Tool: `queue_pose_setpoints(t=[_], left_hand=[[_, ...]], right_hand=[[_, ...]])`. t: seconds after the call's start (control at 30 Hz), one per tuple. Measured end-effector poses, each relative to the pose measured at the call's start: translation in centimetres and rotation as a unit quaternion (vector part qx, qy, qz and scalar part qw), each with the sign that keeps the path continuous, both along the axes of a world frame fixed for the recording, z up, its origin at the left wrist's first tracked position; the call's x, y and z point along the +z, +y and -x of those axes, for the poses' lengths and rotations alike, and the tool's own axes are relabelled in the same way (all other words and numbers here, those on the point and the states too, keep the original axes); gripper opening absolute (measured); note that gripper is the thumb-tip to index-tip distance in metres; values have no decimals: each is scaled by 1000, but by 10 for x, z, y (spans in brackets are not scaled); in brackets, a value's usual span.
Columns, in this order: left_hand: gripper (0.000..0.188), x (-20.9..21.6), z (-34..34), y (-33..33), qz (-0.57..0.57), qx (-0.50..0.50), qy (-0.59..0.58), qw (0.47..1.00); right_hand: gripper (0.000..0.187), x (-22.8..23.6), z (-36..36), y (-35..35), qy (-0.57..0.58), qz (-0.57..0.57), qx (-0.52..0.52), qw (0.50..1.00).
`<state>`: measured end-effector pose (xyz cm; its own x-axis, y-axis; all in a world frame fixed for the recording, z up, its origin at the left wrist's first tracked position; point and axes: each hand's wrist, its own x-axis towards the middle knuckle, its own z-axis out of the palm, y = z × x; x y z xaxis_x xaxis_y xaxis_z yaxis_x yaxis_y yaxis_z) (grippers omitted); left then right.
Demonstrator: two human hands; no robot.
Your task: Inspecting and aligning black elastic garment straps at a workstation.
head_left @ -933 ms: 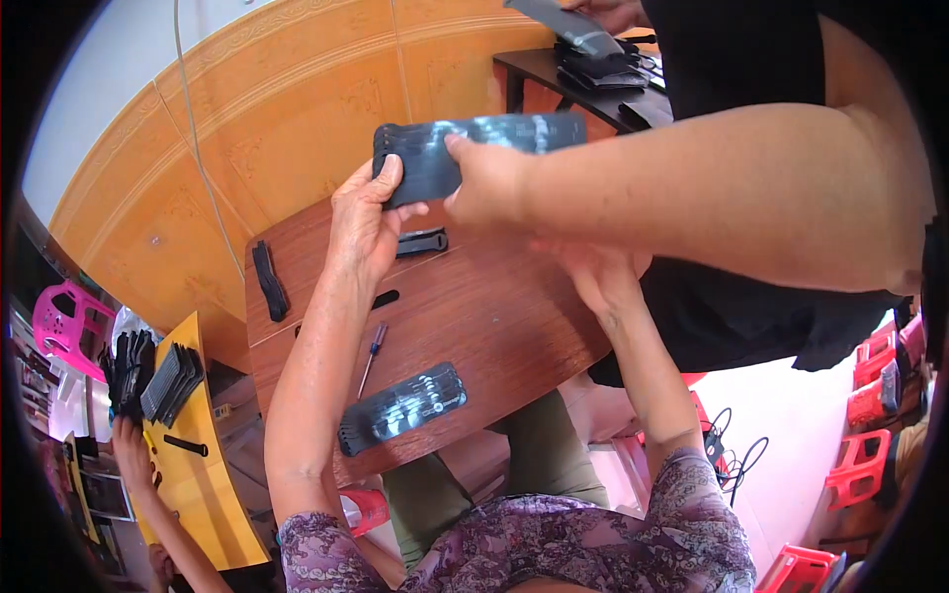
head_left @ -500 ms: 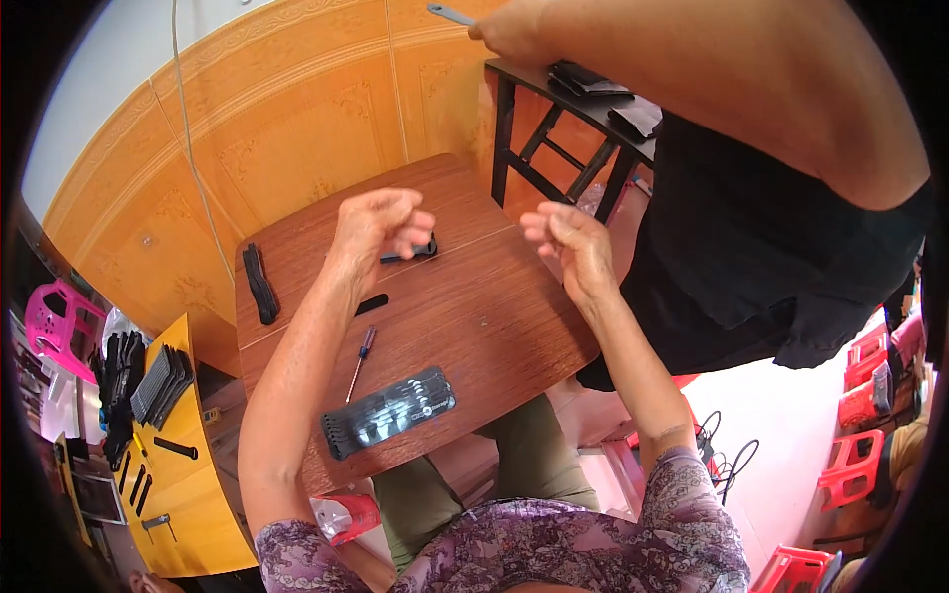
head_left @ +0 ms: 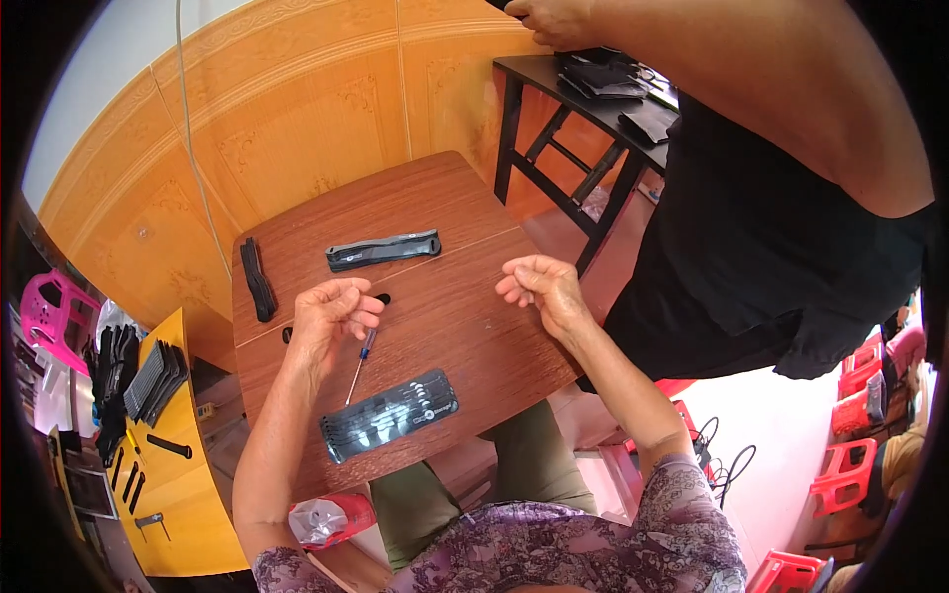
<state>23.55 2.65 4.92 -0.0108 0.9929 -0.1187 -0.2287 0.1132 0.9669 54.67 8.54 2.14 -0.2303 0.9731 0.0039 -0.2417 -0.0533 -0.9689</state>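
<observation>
On the brown table point(head_left: 474, 326), a dark pack point(head_left: 381, 417) bears white lettering point(head_left: 432, 412).

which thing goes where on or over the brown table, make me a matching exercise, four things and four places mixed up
Things
1. screwdriver
2. stack of glossy black packets
3. narrow bundle of black strips
4. right hand

Places
A. along the left edge of the brown table
B. above the table's right side, fingers curled
C. at the table's near edge, by the person's lap
D. on the tabletop, blue handle close to the left hand

Pairs: 1-D, 2-C, 3-A, 4-B
</observation>
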Motion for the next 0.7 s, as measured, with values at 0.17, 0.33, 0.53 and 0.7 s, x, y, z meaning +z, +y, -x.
queue_pose_setpoints(t=[0.17, 0.33, 0.53, 0.7], left_hand=[[21, -4, -16, -22, -19, -21, -50, 998], [22, -10, -31, -49, -2, -50, -78, 996], [23, -9, -35, -61, -6, -59, -101, 993], [25, -1, -35, -56, -35, -73, -113, 990]], right_hand=[[15, -10, 6, -8, -9, 29, 23, 999], [15, -22, 4, -21, -29, 41, 25, 998], [16, -10, 4, -26, -18, 36, 42, 998], [20, 58, -3, -11, 17, -77, 1, 997]])
